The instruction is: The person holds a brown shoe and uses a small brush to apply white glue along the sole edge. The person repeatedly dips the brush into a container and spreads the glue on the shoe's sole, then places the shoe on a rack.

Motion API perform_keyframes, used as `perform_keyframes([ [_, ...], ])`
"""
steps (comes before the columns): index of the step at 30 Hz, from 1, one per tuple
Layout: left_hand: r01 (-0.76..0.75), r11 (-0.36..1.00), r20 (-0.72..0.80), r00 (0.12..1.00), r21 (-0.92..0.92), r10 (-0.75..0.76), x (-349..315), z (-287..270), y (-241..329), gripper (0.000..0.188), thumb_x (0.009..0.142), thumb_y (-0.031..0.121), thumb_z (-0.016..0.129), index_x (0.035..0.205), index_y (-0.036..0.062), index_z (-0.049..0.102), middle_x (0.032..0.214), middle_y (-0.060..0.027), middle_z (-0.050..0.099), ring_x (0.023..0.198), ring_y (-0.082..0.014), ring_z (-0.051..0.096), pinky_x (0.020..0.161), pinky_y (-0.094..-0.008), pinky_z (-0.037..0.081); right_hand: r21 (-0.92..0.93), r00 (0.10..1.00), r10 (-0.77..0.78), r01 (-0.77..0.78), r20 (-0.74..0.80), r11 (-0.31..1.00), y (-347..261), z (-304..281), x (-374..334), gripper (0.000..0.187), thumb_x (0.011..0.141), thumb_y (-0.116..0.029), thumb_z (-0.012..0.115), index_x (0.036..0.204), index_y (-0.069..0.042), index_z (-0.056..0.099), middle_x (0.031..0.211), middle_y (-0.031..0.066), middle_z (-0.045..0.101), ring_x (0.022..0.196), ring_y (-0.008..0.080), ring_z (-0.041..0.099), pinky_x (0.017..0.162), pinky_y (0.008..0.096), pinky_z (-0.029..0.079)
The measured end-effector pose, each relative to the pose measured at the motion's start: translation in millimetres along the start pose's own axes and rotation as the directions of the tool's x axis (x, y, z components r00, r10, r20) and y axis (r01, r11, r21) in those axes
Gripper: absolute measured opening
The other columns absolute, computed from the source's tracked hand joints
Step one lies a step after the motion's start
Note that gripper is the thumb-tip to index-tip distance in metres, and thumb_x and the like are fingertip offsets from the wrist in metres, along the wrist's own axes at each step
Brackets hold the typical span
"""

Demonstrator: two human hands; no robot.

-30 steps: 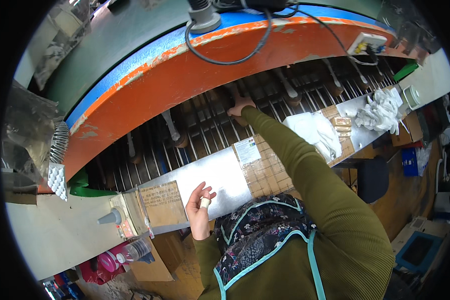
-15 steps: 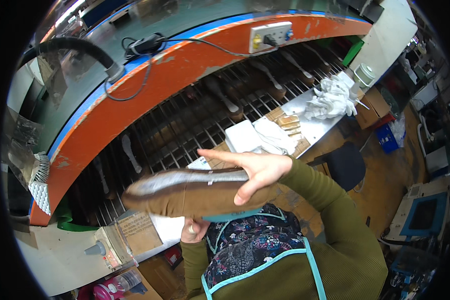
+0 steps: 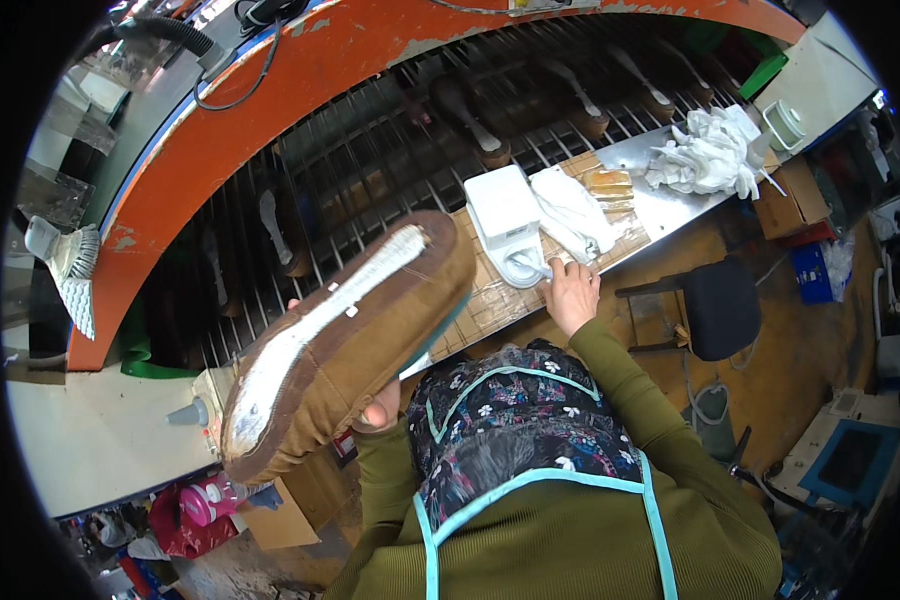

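My left hand grips a brown shoe upper stretched over a teal last, its underside turned up. A whitish strip runs along the middle of that underside, with two small pale marks near its centre. Most of the left fingers are hidden behind the shoe. My right hand is at the bench's front edge, fingers bent and closed round the end of a thin white handle. This handle lies by a white oval dish in front of a white box-shaped container.
A folded white cloth, amber blocks and crumpled white cloths lie along the bench. Behind it, a rod conveyor carries several brown shoe uppers under an orange arched edge. A dark chair stands at the right.
My right hand has left the shoe and moved right to the white handle. The shoe has tilted, its near-left end lower, and its underside now faces me. The view has shifted.
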State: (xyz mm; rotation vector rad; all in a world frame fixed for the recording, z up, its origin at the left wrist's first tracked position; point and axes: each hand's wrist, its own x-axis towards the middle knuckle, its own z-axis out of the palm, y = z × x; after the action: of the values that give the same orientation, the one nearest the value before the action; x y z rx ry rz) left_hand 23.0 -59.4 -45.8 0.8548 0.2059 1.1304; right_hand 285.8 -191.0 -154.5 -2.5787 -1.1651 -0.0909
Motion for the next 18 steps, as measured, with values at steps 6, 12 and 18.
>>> perform_keyframes([
  [6, -0.052, 0.941, -0.074, 0.994, 0.333, 0.082, 0.0, -35.0, 13.9, 0.098, 0.056, 0.036, 0.091, 0.138, 0.0104, 0.044, 0.141, -0.0033, 0.046, 0.133, -0.0267, 0.039, 0.114, -0.0476, 0.024, -0.057, 0.998, -0.007, 0.004, -0.06, 0.998, 12.0, -10.2, 7.1, 0.025, 0.076, -0.008, 0.06, 0.099, -0.016, 0.061, 0.092, 0.0107, 0.06, 0.087, 0.0302, 0.058, 0.081, 0.0477, 0.035],
  [12, -0.172, 0.772, -0.005, 0.975, 0.612, 0.221, 17.7, -24.3, 20.1, 0.085, 0.068, 0.035, 0.083, 0.138, 0.0087, 0.043, 0.138, -0.0039, 0.048, 0.126, -0.0231, 0.046, 0.112, -0.0443, 0.027, -0.003, 0.999, -0.019, 0.019, -0.045, 1.0, 14.6, -39.4, 13.4, 0.011, 0.08, -0.017, 0.063, 0.091, -0.017, 0.064, 0.083, 0.0082, 0.061, 0.083, 0.0291, 0.058, 0.076, 0.0466, 0.034],
  [18, -0.22, 0.749, 0.046, 0.968, 0.625, 0.246, 27.8, -54.6, 9.4, 0.078, 0.079, 0.044, 0.064, 0.143, 0.0129, 0.033, 0.141, -0.0072, 0.042, 0.125, -0.0219, 0.047, 0.111, -0.0416, 0.032, -0.039, 0.98, -0.146, 0.142, -0.134, 0.989, 23.6, -13.3, 20.5, 0.006, 0.081, -0.023, 0.066, 0.084, -0.018, 0.066, 0.08, 0.0062, 0.061, 0.076, 0.0294, 0.058, 0.076, 0.046, 0.033],
])
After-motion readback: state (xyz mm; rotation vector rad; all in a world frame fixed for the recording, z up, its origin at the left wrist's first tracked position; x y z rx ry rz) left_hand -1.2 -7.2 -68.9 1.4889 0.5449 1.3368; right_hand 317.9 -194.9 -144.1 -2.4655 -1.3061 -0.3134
